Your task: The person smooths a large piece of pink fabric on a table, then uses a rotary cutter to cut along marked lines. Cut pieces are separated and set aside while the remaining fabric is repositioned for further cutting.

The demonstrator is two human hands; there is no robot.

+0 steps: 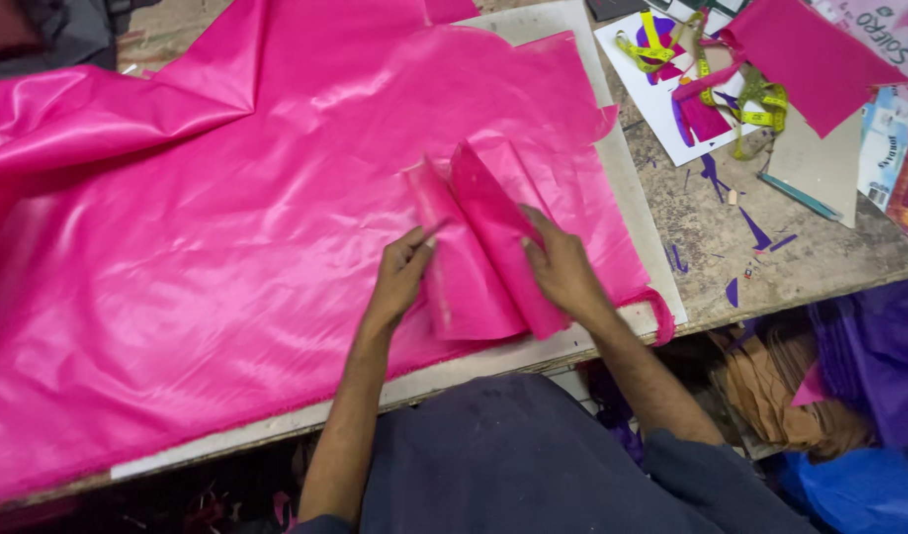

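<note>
Two hands folding shiny pink fabric on a cluttered worktop.

The pink fabric (226,227) covers most of the worktop (711,247), lying over a pale board (612,148). Near the front edge a folded flap (483,247) of it stands up in soft rolls. The left hand (402,272) has its fingers closed on the flap's left edge; the right hand (562,267) lies on the right fold, fingers curled over it. A yellow tape measure (740,99) lies well apart, top right.
</note>
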